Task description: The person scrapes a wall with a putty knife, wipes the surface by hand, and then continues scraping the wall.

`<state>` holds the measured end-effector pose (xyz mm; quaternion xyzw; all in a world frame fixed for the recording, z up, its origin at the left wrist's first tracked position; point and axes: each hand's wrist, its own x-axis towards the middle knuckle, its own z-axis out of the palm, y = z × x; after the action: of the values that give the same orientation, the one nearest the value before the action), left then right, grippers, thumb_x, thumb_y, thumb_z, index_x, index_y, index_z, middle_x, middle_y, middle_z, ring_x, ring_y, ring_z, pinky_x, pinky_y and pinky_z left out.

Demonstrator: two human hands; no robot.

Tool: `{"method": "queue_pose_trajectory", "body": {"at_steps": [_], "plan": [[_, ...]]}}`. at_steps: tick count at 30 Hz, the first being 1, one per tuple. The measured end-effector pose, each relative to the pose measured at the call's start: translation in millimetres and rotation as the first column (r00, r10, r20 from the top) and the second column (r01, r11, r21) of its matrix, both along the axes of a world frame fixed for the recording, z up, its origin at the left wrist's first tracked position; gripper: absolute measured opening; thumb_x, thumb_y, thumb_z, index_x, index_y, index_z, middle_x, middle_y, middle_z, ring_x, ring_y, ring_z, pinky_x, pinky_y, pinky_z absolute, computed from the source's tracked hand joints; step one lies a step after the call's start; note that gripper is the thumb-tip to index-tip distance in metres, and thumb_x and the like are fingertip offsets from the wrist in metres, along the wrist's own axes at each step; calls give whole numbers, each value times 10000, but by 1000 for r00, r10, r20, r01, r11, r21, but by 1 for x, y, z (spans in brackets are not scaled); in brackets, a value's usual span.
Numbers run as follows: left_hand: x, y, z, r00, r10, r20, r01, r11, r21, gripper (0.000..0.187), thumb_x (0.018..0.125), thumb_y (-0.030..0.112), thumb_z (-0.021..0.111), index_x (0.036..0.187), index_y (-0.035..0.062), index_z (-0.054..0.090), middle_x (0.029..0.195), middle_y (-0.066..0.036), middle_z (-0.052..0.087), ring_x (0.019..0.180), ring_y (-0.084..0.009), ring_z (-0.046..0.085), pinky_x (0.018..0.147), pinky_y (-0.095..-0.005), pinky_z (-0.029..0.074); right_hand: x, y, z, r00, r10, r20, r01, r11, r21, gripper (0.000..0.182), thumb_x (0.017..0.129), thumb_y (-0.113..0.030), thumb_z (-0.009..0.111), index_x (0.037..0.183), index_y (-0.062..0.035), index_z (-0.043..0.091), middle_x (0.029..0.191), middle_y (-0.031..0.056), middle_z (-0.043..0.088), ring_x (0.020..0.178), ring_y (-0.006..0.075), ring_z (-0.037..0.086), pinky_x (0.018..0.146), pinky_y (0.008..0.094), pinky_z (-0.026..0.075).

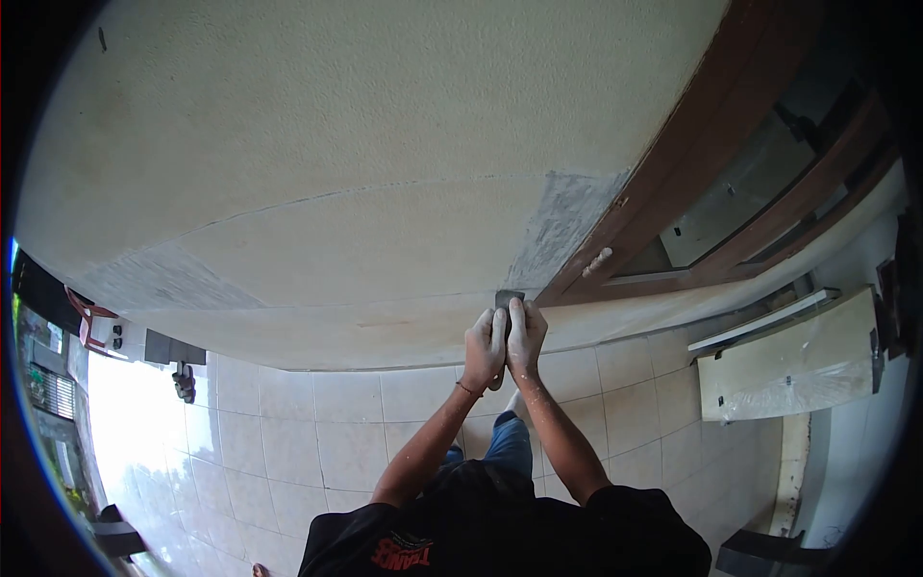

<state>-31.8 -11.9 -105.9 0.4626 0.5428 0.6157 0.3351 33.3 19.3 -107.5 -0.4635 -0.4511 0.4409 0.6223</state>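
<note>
My left hand point(485, 344) and my right hand point(526, 337) are side by side, both closed around a flat grey scraper point(511, 296). Its dark broad end shows above my fingers, against the cream wall point(385, 231). A rounded handle end shows below my left hand; the middle of the tool is hidden by my grip. White dust coats both hands. Just above them, a grey scuffed patch point(567, 221) runs up the wall beside the brown wooden frame point(615, 226).
Another grey patch point(173, 277) marks the wall at left. A window pane point(735, 192) sits inside the wooden frame. At right a plastic-wrapped cabinet panel point(788, 370) stands above the tiled floor point(351, 452). Shoes point(184, 383) and a red chair point(88, 317) are at far left.
</note>
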Motion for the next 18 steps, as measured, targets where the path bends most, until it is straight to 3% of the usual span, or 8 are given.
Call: {"method": "queue_pose_trajectory", "body": {"at_steps": [3,6,10,11,14,15,18], "plan": [[-4,-3,19,999,-39,37,41,997,-72,324,1022,216,503,829,-44,522,626,-190,478,628,-110,365,526,-350,390,2,-3,19,999,7,51,-7,1000,9,402,996,-168,564,645,-56,405,627,-61,378,624,44,342,531,263,311],[-1,-3,7,1000,-24,5,24,998,-58,324,1023,215,500,830,-44,525,622,-201,474,626,-108,360,524,-350,387,6,-3,8,995,-3,95,4,1000,-17,402,996,-167,564,645,-53,404,627,-59,371,622,47,341,531,270,312],[-3,-3,10,1000,-9,-8,9,998,-54,319,1023,220,497,841,-40,530,642,-230,481,611,-139,339,519,-365,389,-3,-1,4,1000,2,-19,-2,1000,24,418,997,-178,566,640,-52,389,620,-50,358,622,52,329,528,278,301],[-5,-1,14,998,3,-62,-5,1000,-26,320,1021,223,502,836,-36,533,638,-227,483,610,-138,341,520,-366,395,0,1,8,998,-10,64,8,1000,27,415,998,-167,561,639,-58,386,622,-53,355,626,51,324,531,276,298],[-3,-1,22,999,-21,40,21,1000,-17,326,1017,228,511,824,-34,535,632,-231,475,613,-137,339,521,-366,398,1,0,21,999,25,43,-25,1000,1,410,998,-163,561,641,-55,388,625,-53,353,630,50,325,535,273,298],[-3,-2,16,1000,-1,-31,0,999,-47,330,1015,230,514,821,-35,531,639,-237,478,608,-140,341,522,-364,403,3,-1,10,998,14,66,-14,1000,-9,412,1000,-170,556,644,-45,389,622,-46,361,630,51,331,536,273,299],[-5,-1,8,999,5,-50,-7,1000,-22,325,1014,229,515,829,-38,521,644,-244,482,584,-166,339,522,-367,405,-2,0,0,1000,-4,-18,4,1000,28,417,998,-175,559,643,-44,384,621,-48,364,624,48,329,529,270,293]]}}
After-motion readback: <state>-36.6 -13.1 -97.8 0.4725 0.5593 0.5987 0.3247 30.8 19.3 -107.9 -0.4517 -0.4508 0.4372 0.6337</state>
